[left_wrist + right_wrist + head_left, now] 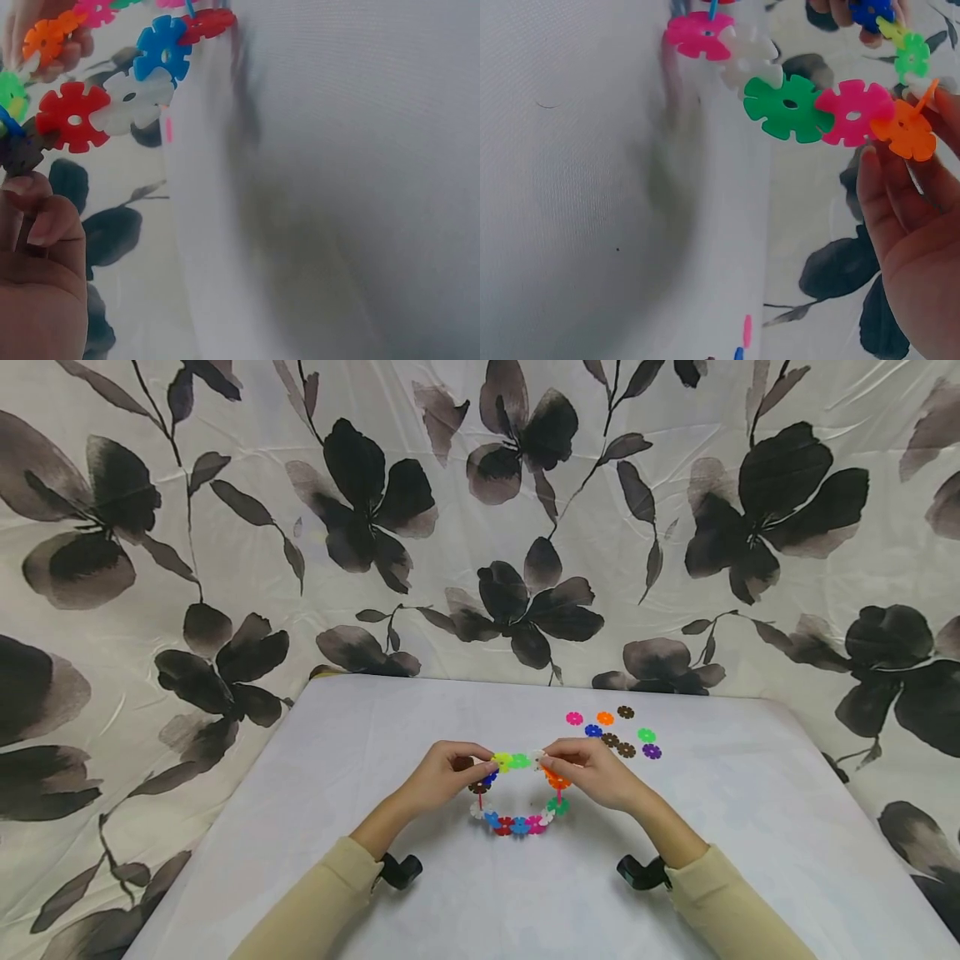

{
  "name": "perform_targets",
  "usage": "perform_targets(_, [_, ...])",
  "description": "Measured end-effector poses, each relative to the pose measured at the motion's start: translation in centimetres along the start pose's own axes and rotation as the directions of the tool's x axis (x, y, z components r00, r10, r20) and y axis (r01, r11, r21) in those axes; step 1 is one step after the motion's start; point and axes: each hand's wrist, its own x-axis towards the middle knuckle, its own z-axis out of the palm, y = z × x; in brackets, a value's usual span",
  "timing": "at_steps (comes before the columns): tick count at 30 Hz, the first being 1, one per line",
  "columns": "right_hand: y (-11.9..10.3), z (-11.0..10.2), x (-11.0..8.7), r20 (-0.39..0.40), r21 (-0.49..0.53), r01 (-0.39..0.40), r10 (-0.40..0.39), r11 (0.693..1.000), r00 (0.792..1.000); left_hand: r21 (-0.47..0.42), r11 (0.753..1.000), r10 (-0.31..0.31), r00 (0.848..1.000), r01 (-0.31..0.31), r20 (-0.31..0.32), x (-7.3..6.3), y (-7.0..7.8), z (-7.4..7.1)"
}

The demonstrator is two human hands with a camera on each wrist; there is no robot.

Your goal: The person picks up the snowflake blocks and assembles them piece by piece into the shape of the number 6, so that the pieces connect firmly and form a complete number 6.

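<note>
A closed ring of interlocking snowflake discs (520, 826) is held up by both hands over the white table. My left hand (447, 774) pinches its far left part, at a yellow disc (502, 763) beside blue and brown ones. On the far right my right hand (600, 770) grips it at a white disc (537, 760) and an orange disc (558, 779). Between the hands runs a light green disc (519, 761). The near side sags below, with red, blue, pink and white discs. In the right wrist view a green disc (789, 109) joins a pink one (855, 112).
Several loose discs lie on the table beyond the right hand, among them a pink disc (574, 718), a green disc (647, 735) and a purple disc (652, 751). Behind the white table (390, 718) hangs a flowered cloth (660, 410).
</note>
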Motion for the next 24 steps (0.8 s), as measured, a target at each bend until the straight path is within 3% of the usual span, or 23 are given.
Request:
perform_targets(8, [-0.4,0.3,0.5,-0.045,0.033,0.051,-0.050,0.998,0.998,-0.073,0.996,0.051,0.997,-0.055,-0.053,0.1,-0.7,0.5])
perform_targets(20, [-1.2,0.2,0.8,-0.055,0.085,0.107,-0.103,0.991,0.993,-0.126,0.986,0.096,0.987,-0.112,-0.129,0.1,-0.3,0.7])
perform_targets(24, [-1.5,0.5,0.9,-0.090,0.082,0.125,-0.118,0.989,0.989,-0.142,0.982,0.102,0.981,-0.125,-0.163,0.1,-0.2,1.0])
